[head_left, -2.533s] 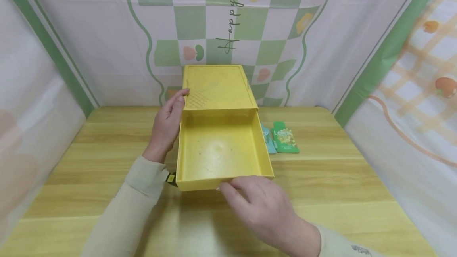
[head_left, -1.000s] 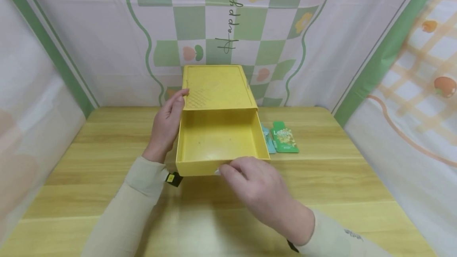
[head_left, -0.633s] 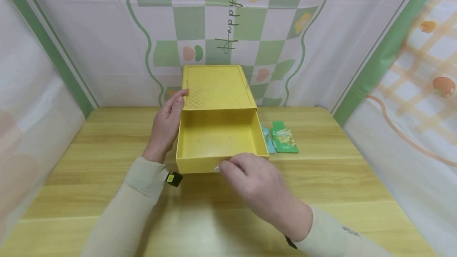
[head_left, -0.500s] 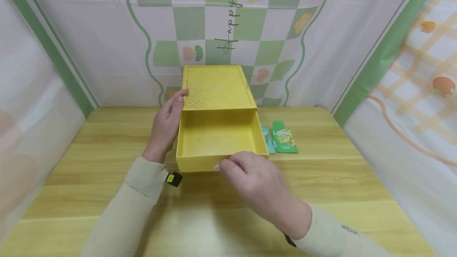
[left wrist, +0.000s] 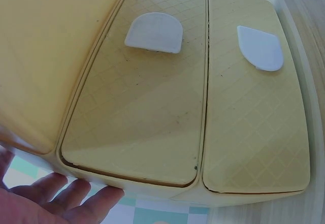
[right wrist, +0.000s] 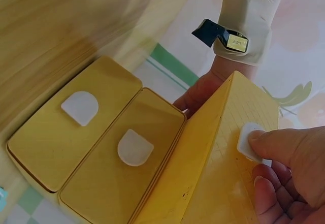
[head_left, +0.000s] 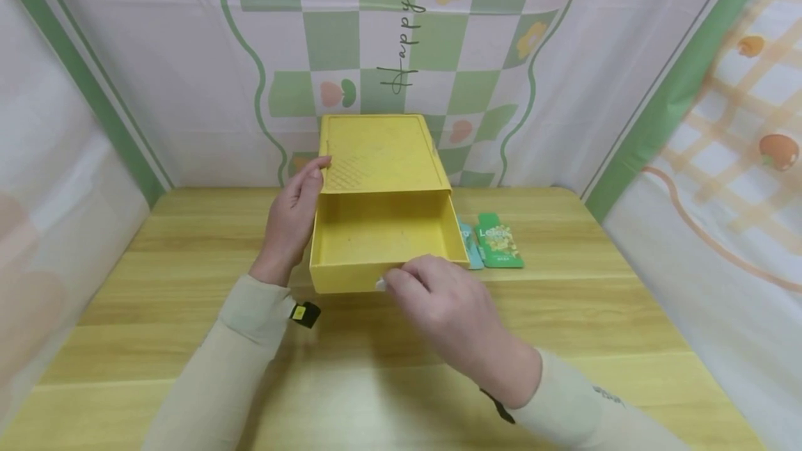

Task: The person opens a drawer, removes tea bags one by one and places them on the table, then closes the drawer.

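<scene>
Centrally, the top drawer (head_left: 347, 278) stands partway out of the yellow cabinet (head_left: 382, 148), its white tab (right wrist: 244, 140) pinched by the right hand (head_left: 447, 312), thumb against curled fingers. The left hand (head_left: 291, 218) steadies the cabinet's side, fingers slightly apart. Apparently the drawer is being slid; the next move calls for level, straight travel. Outward, a green packet (head_left: 499, 242) and a blue packet (head_left: 471, 246) lie on the table (head_left: 595, 326).
</scene>
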`<control>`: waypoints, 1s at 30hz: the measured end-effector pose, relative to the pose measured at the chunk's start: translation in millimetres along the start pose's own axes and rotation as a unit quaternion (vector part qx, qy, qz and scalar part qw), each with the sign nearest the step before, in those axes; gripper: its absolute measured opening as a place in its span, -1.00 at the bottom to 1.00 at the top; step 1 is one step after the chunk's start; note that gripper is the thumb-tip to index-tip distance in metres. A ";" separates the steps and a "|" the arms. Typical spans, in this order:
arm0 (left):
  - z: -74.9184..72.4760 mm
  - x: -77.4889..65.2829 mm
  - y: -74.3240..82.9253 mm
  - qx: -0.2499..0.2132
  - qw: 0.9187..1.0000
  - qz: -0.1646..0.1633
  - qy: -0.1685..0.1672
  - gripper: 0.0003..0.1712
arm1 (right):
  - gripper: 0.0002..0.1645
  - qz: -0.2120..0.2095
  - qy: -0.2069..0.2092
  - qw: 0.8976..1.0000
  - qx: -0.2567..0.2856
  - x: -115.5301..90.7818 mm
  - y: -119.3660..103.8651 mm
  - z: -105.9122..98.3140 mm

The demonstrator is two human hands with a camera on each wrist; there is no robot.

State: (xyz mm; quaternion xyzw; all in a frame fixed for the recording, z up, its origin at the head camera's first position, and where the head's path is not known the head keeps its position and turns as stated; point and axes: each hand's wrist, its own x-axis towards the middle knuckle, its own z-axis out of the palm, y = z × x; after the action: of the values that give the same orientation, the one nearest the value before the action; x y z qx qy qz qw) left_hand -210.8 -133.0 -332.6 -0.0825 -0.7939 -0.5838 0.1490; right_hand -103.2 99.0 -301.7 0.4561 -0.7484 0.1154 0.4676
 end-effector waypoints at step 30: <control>0.0 0.5 -1.6 -0.005 1.000 0.003 0.002 -0.34 | -0.87 0.035 -0.029 0.999 -0.010 -5.8 21.8 25.3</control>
State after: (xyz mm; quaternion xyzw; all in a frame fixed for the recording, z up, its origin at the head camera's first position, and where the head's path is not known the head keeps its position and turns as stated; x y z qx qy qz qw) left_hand -211.8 -133.6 -333.9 -0.0844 -0.7902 -0.5878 0.1513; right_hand -134.6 99.2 -314.4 0.4278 -0.7782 0.1108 0.4462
